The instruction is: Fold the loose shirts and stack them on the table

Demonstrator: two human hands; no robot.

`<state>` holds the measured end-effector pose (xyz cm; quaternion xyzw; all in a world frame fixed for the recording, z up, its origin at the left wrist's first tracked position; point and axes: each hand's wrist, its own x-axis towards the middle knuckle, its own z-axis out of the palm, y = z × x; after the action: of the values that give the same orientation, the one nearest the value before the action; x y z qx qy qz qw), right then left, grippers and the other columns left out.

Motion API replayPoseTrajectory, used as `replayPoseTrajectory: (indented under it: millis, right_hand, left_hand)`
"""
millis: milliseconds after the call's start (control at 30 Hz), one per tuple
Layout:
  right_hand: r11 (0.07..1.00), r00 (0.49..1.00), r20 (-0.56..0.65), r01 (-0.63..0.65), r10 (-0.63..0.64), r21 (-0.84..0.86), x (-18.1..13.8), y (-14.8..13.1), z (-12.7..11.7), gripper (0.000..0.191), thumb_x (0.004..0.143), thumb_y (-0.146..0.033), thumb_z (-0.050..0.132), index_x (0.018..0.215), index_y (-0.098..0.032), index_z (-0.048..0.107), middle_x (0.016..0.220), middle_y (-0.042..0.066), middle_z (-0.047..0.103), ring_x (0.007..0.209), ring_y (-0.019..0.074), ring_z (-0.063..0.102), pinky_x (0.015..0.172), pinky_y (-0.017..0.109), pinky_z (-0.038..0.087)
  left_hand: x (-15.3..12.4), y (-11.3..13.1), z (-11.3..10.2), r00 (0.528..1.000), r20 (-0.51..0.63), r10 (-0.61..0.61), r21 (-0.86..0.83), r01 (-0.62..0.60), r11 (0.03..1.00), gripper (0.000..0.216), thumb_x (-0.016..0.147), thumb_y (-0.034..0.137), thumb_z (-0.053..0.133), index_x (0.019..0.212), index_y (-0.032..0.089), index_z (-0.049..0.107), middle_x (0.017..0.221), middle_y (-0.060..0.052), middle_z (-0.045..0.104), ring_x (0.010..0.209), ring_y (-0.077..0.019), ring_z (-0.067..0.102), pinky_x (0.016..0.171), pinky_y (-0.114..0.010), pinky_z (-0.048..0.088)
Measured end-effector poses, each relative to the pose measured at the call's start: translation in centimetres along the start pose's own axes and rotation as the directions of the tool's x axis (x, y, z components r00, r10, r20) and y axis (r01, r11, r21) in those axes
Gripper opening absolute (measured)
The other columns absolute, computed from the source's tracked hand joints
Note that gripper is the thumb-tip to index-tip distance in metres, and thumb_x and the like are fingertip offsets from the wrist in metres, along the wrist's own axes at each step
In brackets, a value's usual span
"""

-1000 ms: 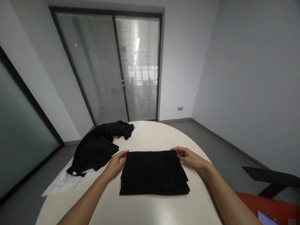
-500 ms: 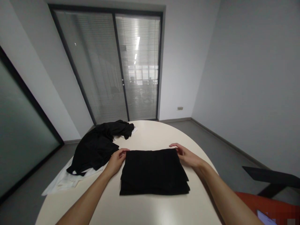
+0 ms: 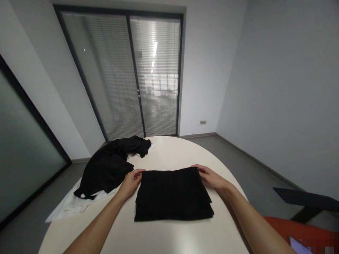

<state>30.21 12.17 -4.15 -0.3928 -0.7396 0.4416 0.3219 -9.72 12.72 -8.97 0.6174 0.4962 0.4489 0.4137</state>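
Observation:
A folded black garment [image 3: 173, 195] lies as a flat rectangle on the white round table [image 3: 206, 233], its layers slightly offset at the near edge. My left hand [image 3: 132, 181] is at its far left corner, fingers closed on the cloth edge. At the far right corner, my right hand [image 3: 212, 177] pinches the fabric between thumb and fingers; the fingertips are partly hidden behind the cloth. Left of my left hand is a loose heap of black clothing [image 3: 108, 167], with white cloth [image 3: 70, 206] showing beneath it.
An orange chair seat [image 3: 286, 229] with a black armrest [image 3: 304, 199] stands at the right, a phone-like screen [image 3: 299, 245] on it. Beyond the table are a glass partition with blinds [image 3: 159, 106] and grey walls.
My right hand's fingers have closed in on the far right corner of the folded garment, where the index finger stood apart before. That corner sits slightly higher. My left hand stays put.

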Motion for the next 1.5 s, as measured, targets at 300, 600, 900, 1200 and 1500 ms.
replayPoseTrajectory:
  millis: [300, 600, 900, 1200, 1500]
  right_hand:
    - [0.995, 0.99, 0.144, -0.009, -0.005, 0.096, -0.8, -1.5, 0.6, 0.06, 0.08, -0.047, 0.074, 0.131, -0.019, 0.059, 0.122, 0.009, 0.066, 0.117, 0.0278, 0.058, 0.109, 0.046, 0.04]
    - [0.991, 0.992, 0.125, -0.012, -0.005, 0.133, -1.0, -1.0, 0.8, 0.07, 0.076, -0.042, 0.079, 0.138, -0.021, 0.053, 0.13, 0.011, 0.062, 0.124, 0.0283, 0.056, 0.113, 0.046, 0.036]
    - [0.999, 0.999, -0.025, 0.033, -0.033, 0.014, -0.6, -0.7, 1.0, 0.051, 0.085, -0.048, 0.069, 0.126, -0.02, 0.059, 0.125, 0.011, 0.064, 0.115, 0.0288, 0.059, 0.106, 0.047, 0.042]
    - [0.999, 0.999, -0.011, 0.042, -0.041, 0.034, -0.3, 0.3, 0.4, 0.044, 0.086, -0.048, 0.068, 0.12, -0.021, 0.064, 0.112, 0.008, 0.069, 0.106, 0.0267, 0.062, 0.098, 0.041, 0.047]
    - [0.962, 0.977, -0.098, -0.163, 0.188, 0.22, 1.0, 2.4, -0.7, 0.049, 0.074, -0.046, 0.074, 0.114, -0.019, 0.072, 0.094, 0.007, 0.072, 0.077, 0.018, 0.061, 0.067, 0.03, 0.046]
  left_hand:
    - [0.0, -0.2, -0.1, 1.0, -0.011, 0.005, 0.023, -0.005, 1.0, 0.043, 0.076, 0.047, 0.068, 0.103, 0.013, 0.071, 0.1, -0.013, 0.076, 0.098, -0.0301, 0.072, 0.09, -0.041, 0.055]
    - [-0.1, -0.2, -0.3, 1.0, -0.004, 0.008, 0.031, -0.008, 0.999, 0.043, 0.076, 0.046, 0.069, 0.104, 0.013, 0.071, 0.1, -0.013, 0.076, 0.098, -0.0305, 0.072, 0.09, -0.042, 0.054]
    - [-0.1, -0.3, -0.3, 1.0, 0.002, 0.012, 0.085, -0.012, 0.996, 0.051, 0.076, 0.047, 0.067, 0.114, 0.013, 0.069, 0.106, -0.013, 0.075, 0.101, -0.0291, 0.071, 0.092, -0.041, 0.053]
    - [0.3, -0.6, -0.5, 1.0, -0.012, 0.004, -0.006, -0.004, 1.0, 0.053, 0.075, 0.055, 0.071, 0.106, 0.012, 0.073, 0.103, -0.015, 0.076, 0.102, -0.0313, 0.071, 0.091, -0.041, 0.054]
    - [1.4, -0.6, 0.1, 0.999, -0.021, -0.032, -0.044, 0.031, 0.999, 0.047, 0.075, 0.046, 0.071, 0.106, 0.011, 0.073, 0.094, -0.014, 0.077, 0.092, -0.0298, 0.073, 0.083, -0.039, 0.055]
